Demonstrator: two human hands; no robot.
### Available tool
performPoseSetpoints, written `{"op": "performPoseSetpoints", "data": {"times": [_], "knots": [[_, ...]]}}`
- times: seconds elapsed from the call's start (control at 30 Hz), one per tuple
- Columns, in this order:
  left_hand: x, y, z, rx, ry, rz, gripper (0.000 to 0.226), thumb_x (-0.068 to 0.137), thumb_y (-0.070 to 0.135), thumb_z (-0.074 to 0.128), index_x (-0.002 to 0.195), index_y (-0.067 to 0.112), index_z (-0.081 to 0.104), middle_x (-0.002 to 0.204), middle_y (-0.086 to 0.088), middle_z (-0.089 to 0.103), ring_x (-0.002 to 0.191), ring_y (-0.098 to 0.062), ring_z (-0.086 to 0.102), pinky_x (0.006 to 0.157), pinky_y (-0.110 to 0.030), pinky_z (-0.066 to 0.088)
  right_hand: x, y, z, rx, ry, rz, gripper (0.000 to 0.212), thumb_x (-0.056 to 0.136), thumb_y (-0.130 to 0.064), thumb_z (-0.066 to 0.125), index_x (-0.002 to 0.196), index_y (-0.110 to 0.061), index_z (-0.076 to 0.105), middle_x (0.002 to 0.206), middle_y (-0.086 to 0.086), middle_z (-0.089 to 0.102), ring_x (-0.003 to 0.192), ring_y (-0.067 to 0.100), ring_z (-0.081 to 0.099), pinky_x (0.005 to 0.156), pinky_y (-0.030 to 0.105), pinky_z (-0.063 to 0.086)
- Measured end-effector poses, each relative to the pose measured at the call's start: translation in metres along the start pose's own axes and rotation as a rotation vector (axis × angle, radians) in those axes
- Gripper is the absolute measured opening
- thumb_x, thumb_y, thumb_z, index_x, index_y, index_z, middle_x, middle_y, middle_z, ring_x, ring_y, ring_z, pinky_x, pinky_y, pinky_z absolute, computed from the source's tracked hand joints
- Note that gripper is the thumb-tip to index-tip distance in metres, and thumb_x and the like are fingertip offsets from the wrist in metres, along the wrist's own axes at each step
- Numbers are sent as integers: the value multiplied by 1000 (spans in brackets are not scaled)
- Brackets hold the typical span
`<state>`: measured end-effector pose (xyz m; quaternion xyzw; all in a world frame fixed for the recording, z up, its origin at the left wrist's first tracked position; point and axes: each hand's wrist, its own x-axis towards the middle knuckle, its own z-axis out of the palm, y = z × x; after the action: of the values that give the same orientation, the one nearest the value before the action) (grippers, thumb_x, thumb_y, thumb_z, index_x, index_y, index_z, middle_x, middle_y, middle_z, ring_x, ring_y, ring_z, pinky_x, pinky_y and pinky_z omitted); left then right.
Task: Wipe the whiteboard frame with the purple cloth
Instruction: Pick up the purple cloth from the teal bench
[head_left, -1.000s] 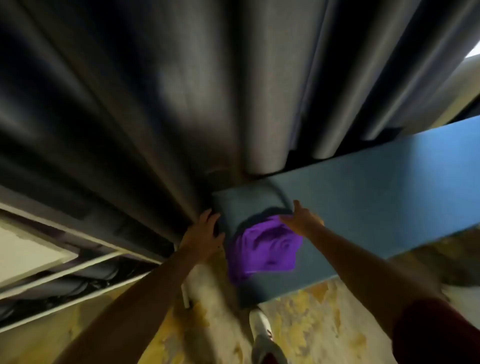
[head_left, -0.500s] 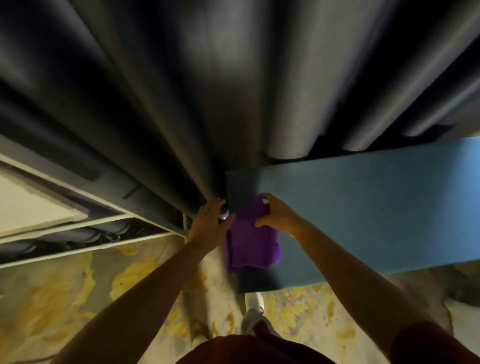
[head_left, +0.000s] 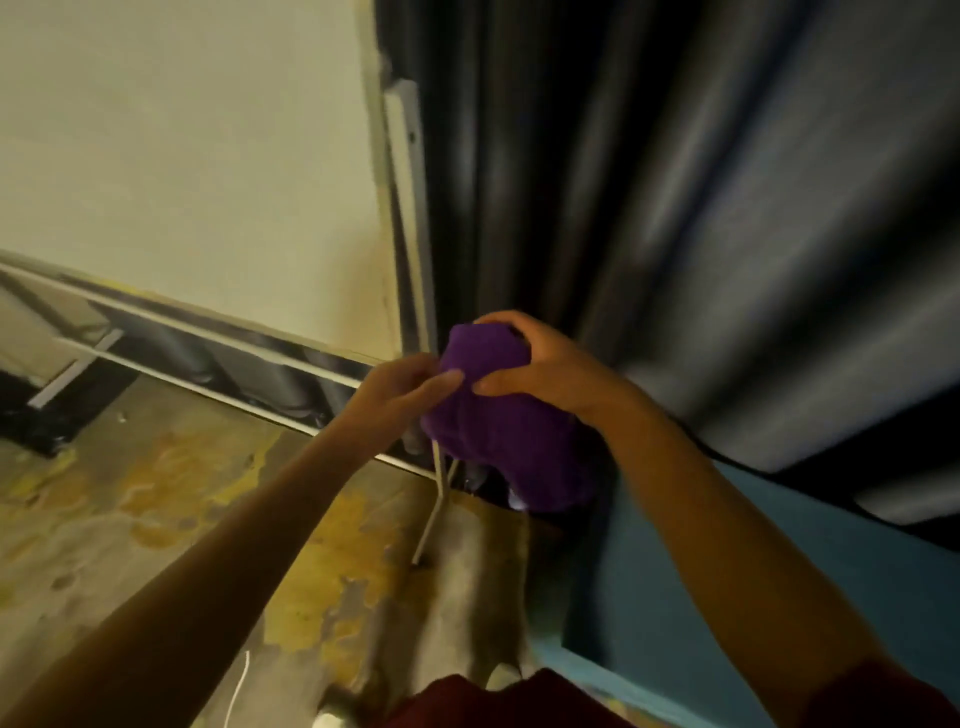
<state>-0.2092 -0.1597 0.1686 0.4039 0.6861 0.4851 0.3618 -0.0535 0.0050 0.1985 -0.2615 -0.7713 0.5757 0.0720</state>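
The purple cloth hangs bunched in mid-air at centre frame, held by both hands. My right hand grips its top from the right, fingers curled over it. My left hand pinches its left edge with thumb and fingers. The whiteboard fills the upper left, pale and tilted. Its light frame runs along the right edge just above and left of the cloth, and another frame rail runs along the bottom edge. The cloth sits close to the board's lower right corner; I cannot tell whether it touches the frame.
Dark grey curtains hang to the right behind the cloth. A blue surface lies at lower right. The worn yellow-grey floor spreads at lower left, with a thin white stand leg beneath the cloth.
The cloth came off the blue surface, lifted in both hands. My view swung left and up, bringing the whiteboard and its frame into sight.
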Motion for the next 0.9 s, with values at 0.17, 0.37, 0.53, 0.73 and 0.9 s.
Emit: {"op": "performPoseSetpoints", "data": {"times": [0.17, 0.37, 0.53, 0.73, 0.9], "knots": [[-54, 11, -109, 21, 68, 100, 21, 103, 19, 66, 84, 13, 61, 80, -6, 57, 78, -21, 55, 74, -35, 45, 32, -70, 93, 7, -49, -93, 76, 60, -30, 89, 127, -33, 52, 119, -9, 64, 107, 15, 64, 82, 31, 57], [-113, -2, -256, 15, 307, 105, 17, 105, 19, 62, 99, 3, 64, 73, -5, 63, 62, -11, 57, 57, -19, 43, 67, -155, 210, 40, -212, -237, 75, 72, -18, 87, 137, -31, 51, 128, -7, 65, 114, 14, 64, 91, 31, 56], [-156, -11, -358, -35, 301, 1, 30, 96, 39, 70, 107, 12, 74, 93, -1, 79, 85, -16, 74, 84, -34, 57, 101, -219, 300, -33, -206, -273, 49, 77, -41, 81, 124, -36, 65, 115, -13, 72, 103, 7, 69, 91, 32, 55], [-189, -28, -454, -86, 284, -30, 22, 93, 32, 75, 114, 30, 81, 111, -1, 83, 100, -17, 81, 78, -21, 63, 162, -276, 390, 7, -253, -312, 35, 83, -51, 70, 111, -31, 73, 106, -5, 76, 99, 16, 72, 95, 45, 54], [-179, -46, -539, -40, 352, -27, 35, 94, 35, 73, 128, 28, 73, 116, 2, 80, 105, -19, 79, 90, -33, 64, 234, -305, 454, 65, -227, -409, 34, 85, -34, 74, 117, -30, 65, 111, -8, 72, 101, 14, 70, 90, 41, 58]]}}
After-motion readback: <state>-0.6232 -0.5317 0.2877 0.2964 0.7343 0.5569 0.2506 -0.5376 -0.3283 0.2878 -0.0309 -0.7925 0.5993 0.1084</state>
